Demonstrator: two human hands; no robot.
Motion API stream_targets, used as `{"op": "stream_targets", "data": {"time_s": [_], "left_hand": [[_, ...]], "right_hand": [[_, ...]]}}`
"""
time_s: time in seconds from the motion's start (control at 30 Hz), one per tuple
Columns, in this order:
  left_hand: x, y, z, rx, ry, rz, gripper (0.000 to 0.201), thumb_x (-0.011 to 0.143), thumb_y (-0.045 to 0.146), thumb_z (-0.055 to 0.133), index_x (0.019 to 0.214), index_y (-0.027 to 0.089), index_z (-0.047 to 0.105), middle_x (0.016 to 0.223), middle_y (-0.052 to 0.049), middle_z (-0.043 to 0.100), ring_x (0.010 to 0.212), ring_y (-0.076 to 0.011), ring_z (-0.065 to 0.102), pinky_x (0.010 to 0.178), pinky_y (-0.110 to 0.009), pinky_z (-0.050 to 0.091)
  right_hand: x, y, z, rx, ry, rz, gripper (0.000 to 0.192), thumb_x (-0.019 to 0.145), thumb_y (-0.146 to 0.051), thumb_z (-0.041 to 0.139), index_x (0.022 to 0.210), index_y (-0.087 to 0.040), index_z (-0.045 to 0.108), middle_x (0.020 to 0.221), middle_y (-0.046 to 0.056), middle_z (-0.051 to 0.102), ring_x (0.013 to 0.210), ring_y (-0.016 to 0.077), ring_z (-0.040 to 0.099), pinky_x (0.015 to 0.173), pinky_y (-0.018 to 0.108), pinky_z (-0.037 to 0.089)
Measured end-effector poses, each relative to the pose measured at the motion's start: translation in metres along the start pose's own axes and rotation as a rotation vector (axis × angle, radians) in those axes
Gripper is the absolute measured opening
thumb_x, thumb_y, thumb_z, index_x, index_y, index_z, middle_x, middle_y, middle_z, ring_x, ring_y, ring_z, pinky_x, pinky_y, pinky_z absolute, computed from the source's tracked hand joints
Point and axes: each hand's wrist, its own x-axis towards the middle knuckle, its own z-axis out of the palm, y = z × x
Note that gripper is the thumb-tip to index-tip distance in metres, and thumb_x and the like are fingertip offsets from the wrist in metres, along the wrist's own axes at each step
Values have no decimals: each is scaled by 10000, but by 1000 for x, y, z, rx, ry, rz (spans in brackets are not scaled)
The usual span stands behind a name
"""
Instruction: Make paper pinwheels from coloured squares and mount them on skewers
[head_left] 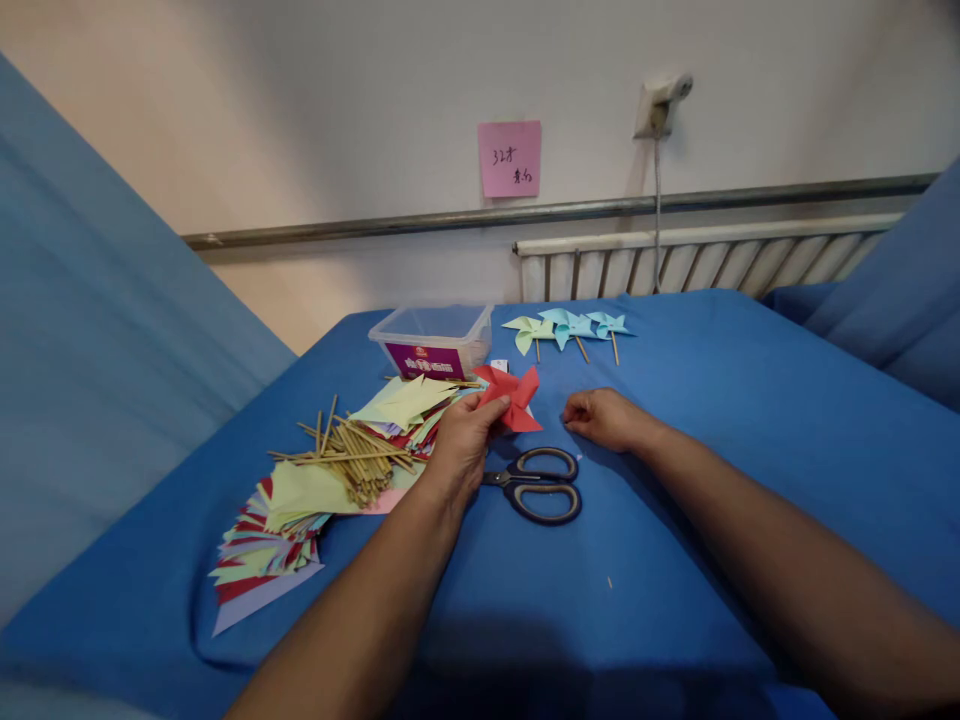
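A blue cloth covers the tabletop [750,420], which stands against a pale wall w/ a radiator [712,262] and a pink note [509,158]. Left hand [459,447] is raised a little, fingers clamped on the red paper pinwheel [514,396], near the middle of the tabletop. Right hand [606,418] rests on the cloth just beside it, fingers curled together; if they pinch sth, I cannot tell. The pinwheel has folded pointed blades. Scissors [541,485] lie between the arms. Bamboo sticks [352,456] and paper squares [270,545] lie toward the left edge.
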Motion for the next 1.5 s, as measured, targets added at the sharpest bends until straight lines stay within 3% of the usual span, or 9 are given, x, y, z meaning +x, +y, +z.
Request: {"op": "stream_targets", "data": {"time_s": [0.3, 0.4, 0.5, 0.67, 0.77, 1.03, 1.5], "left_hand": [[1, -3, -3, 73, 11, 61, 288, 586, 295, 806, 780, 125, 679, 711, -30, 663, 605, -122, 580, 580, -233, 431], [1, -3, -3, 167, 51, 96, 308, 594, 325, 792, 803, 122, 692, 691, -28, 653, 592, -127, 566, 557, -234, 411], [0, -3, -2, 269, 91, 141, 301, 596, 354, 782, 780, 133, 694, 641, -5, 625, 564, -122, 539, 540, -232, 391], [-7, -2, 3, 415, 52, 266, 210, 648, 337, 731, 723, 145, 688, 616, 23, 593, 569, -109, 503, 544, -224, 375], [-11, -3, 5, 465, 0, 296, 190, 669, 329, 713, 725, 149, 690, 635, 22, 605, 597, -115, 512, 565, -226, 384], [-16, -1, 8, 497, -20, 309, 194, 689, 350, 705, 697, 158, 677, 623, 22, 606, 602, -121, 520, 582, -232, 382], [-20, 3, 12, 363, -38, 230, 176, 639, 315, 746, 678, 153, 686, 638, 14, 625, 590, -108, 518, 578, -225, 393]], "right_hand": [[-4, -9, -4, -152, 19, 5, 132, 795, -147, 566, 787, -193, 689, 787, 39, 722, 685, 164, 623, 620, 252, 415], [-4, -8, -4, -155, 90, -18, 118, 802, -158, 577, 801, -191, 690, 816, 50, 722, 722, 173, 633, 650, 263, 428], [-8, -20, 0, 21, 256, -22, 98, 819, -202, 591, 825, -199, 688, 828, 38, 722, 728, 169, 644, 669, 274, 459], [-21, -66, 15, 490, 474, -26, 130, 831, -324, 622, 829, -205, 674, 775, 20, 717, 683, 166, 666, 633, 283, 512], [-23, -83, 24, 534, 548, -39, 123, 824, -329, 637, 839, -213, 675, 778, 21, 722, 687, 170, 673, 637, 286, 521], [-21, -75, 26, 423, 602, -24, 103, 825, -314, 632, 836, -220, 673, 780, 19, 729, 684, 176, 681, 635, 293, 521], [-25, -80, 21, 356, 614, -42, 92, 835, -297, 622, 831, -220, 672, 787, 20, 729, 702, 175, 680, 646, 295, 519]]}}
